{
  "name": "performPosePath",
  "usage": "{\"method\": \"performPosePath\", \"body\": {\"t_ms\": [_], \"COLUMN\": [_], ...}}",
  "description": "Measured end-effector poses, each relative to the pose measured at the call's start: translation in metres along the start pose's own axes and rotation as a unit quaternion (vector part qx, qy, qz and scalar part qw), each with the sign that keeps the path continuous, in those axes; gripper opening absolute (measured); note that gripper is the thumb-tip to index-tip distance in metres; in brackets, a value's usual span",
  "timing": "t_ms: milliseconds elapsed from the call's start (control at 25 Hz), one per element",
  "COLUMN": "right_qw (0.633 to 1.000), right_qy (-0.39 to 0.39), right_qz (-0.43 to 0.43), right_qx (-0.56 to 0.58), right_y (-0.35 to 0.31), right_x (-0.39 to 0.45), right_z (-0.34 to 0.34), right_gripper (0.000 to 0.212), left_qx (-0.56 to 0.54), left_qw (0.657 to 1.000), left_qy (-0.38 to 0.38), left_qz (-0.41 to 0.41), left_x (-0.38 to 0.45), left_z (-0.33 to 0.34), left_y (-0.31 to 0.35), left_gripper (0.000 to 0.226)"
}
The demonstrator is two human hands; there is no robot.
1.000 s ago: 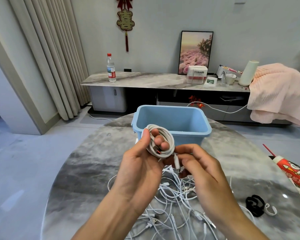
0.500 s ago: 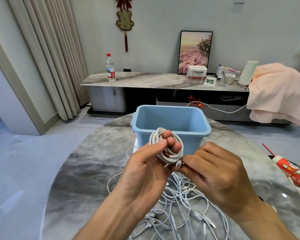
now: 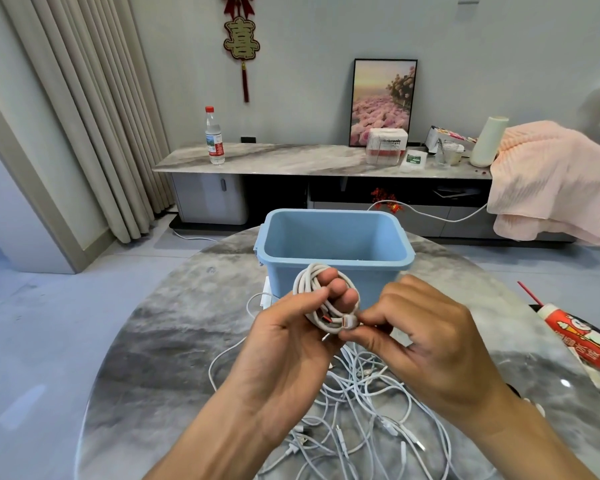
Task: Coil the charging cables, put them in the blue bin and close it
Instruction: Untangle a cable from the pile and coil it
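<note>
The left hand [image 3: 288, 344] grips a white coiled cable [image 3: 321, 299], its loops wound round the fingers and pinned by the thumb, just in front of the blue bin [image 3: 333, 244]. The right hand [image 3: 426, 344] pinches the cable's plug end [image 3: 350, 322] between thumb and forefinger, right against the bottom of the coil. To me this looks like the finishing of one coil: the loose end is being tucked or wrapped so the loops hold.

The bin stands open on the desk [image 3: 160, 341], and what shows of its inside looks empty; I can't see a lid anywhere. Below the hands a tangle of loose white cables [image 3: 371, 407] lies spread on the desk, so most of the work seems undone.

The next move likely calls for securing that end firmly, then carrying the coil forward over the rim and letting it drop without springing apart.
</note>
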State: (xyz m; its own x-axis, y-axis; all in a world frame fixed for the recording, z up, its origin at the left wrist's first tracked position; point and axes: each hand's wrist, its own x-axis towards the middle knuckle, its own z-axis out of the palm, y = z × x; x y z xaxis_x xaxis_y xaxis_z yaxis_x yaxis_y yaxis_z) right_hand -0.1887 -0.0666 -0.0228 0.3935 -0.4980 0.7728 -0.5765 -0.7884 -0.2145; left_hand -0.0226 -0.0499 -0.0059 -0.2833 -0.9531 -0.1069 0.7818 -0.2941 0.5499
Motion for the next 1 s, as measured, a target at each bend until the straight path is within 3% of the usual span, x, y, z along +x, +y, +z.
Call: {"method": "performPosePath", "body": {"t_ms": [120,320,520,680,800,1000], "right_qw": [0.999,0.958,0.973,0.940,0.913,0.915], "right_qy": [-0.008,-0.024,-0.003,0.010,0.030,0.026], "right_qz": [0.023,0.165,0.136,0.219,0.268,0.280], "right_qx": [0.027,0.231,0.187,0.262,0.306,0.290], "right_y": [0.000,-0.003,-0.001,-0.004,-0.004,-0.010], "right_x": [0.000,-0.001,-0.004,-0.007,-0.012,-0.012], "right_z": [0.000,0.006,0.007,0.009,0.018,0.021], "right_gripper": [0.031,0.016,0.018,0.017,0.020,0.025], "left_qx": [0.023,-0.018,-0.001,0.025,0.114,0.172], "left_qw": [1.000,0.999,0.999,0.997,0.988,0.978], "left_qy": [-0.014,-0.025,-0.022,-0.048,-0.057,-0.045], "left_qz": [0.003,0.011,0.025,0.047,0.087,0.107], "left_x": [0.001,0.000,0.000,0.004,0.006,0.008], "left_z": [-0.002,-0.004,-0.004,-0.011,-0.014,-0.015], "left_y": [0.000,0.009,0.000,-0.009,-0.016,-0.018], "left_gripper": [0.027,0.026,0.022,0.022,0.030,0.032]}}
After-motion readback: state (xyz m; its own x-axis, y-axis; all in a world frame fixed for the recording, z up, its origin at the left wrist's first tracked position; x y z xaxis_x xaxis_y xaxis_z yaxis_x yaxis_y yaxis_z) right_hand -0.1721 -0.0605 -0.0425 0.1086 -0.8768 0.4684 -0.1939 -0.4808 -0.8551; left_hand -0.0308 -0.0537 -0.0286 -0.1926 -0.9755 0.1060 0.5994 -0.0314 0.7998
